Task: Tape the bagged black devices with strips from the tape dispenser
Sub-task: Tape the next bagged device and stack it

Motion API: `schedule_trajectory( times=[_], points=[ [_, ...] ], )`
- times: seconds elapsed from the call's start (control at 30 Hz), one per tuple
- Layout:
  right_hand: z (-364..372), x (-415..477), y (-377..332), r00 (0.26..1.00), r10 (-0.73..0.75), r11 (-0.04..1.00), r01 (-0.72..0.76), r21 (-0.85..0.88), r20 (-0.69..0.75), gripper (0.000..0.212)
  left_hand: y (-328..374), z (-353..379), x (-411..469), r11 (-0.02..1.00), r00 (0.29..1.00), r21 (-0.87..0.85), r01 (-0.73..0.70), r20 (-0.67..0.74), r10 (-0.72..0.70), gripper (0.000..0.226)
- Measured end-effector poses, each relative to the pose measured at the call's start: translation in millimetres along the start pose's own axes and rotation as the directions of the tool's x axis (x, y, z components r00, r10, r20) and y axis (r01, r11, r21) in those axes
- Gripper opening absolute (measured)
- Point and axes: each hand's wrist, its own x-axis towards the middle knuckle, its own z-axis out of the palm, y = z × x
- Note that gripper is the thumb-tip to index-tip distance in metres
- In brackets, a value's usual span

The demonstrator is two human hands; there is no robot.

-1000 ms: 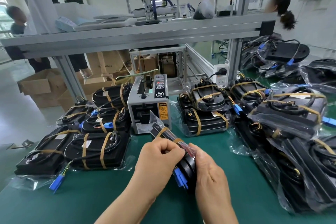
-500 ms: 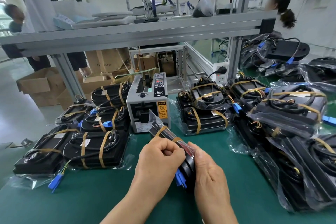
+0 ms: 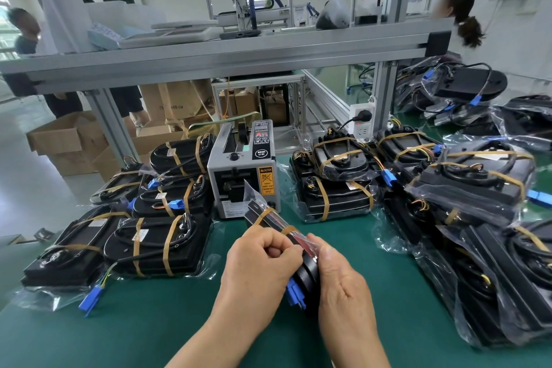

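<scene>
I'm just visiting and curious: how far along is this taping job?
Well along, it seems. Taped bagged devices are stacked left and right of the tape dispenser. In hand: the left hand and right hand hold one bagged device on edge, two strips already across it. Left: bagged units at far right show no tape.

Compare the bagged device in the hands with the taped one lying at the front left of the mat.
The held device stands on edge, gripped between the left hand and right hand; the front-left device lies flat on the mat, untouched. The held one's blue connector sits between the hands; the other's trails out onto the mat. Both are black, in clear bags, crossed by two tan tape strips.
</scene>
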Motion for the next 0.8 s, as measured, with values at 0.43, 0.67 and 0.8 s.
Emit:
schedule_trajectory(
  times=[0.43,0.67,0.8],
  points=[
    [-0.9,-0.4,-5.0,1.0,-0.022,0.999,0.022,-0.044,-0.013,0.05,-3.8,4.9,7.1,0.997,0.996,-0.064,0.045,-0.075,-0.05,0.019],
    [-4.2,1.5,-3.7,1.0,-0.02,0.999,0.02,-0.036,-0.017,0.031,-7.4,0.9,5.6,0.998,0.998,-0.066,0.023,0.062,-0.019,0.042],
    [-10.2,4.0,-12.4,0.999,-0.05,0.996,0.049,-0.071,-0.014,0.023,-12.2,-3.8,10.1,0.99,0.997,-0.137,0.035,0.075,-0.024,0.022]
  ],
)
